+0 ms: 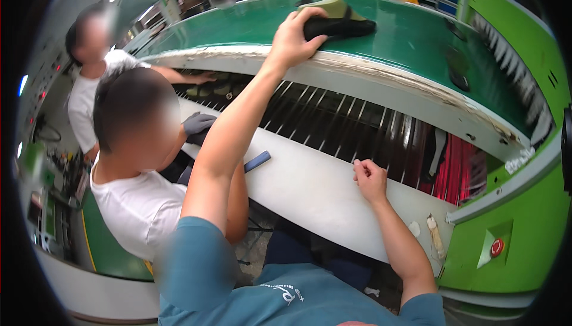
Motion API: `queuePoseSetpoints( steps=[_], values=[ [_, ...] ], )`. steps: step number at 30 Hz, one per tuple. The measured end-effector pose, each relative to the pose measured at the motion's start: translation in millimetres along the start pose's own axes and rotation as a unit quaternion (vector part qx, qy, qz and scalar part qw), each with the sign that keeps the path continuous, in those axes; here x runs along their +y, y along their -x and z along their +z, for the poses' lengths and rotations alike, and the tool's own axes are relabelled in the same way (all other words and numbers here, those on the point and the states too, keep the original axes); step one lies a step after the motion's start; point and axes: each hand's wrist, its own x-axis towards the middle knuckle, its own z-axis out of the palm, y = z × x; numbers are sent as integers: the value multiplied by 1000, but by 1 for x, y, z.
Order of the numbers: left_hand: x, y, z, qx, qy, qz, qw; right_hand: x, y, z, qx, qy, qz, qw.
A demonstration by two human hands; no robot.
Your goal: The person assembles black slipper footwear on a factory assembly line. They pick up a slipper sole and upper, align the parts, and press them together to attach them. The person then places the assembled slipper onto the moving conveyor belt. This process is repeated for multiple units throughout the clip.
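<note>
My left hand [296,39] is stretched up to the green belt and closed round a shoe last [331,8] with a black shoe upper [341,27] on it. The last is olive green, and the upper points to the right with its underside near the belt. My right hand [370,178] hovers at the far edge of the white bench [316,197], its fingers curled in with nothing visible in them. Just beyond it lies the row of metal rollers [333,114] under the belt.
More dark shoe pieces [457,67] lie on the green belt [405,43]. A blue-handled tool [257,161] and a pale stick-like tool [435,236] are on the bench. Close on my left sits a co-worker [137,201] with a grey glove. A red stop button [496,247] is on the green machine.
</note>
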Motion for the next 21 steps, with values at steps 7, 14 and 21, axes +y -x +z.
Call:
queuePoseSetpoints(
  steps=[7, 14, 21],
  values=[
    [-19, -16, 7, 93, -95, -45, 990, 0, 0, 3, -10, 5, 4, 1000],
    [-30, -10, 20, 2, -176, -187, 966, -2, 0, -2, -1, 16, 21, 1000],
    [27, 35, 28, 352, -107, 132, 920, 0, -1, 0, -1, -1, 25, 1000]
  ],
)
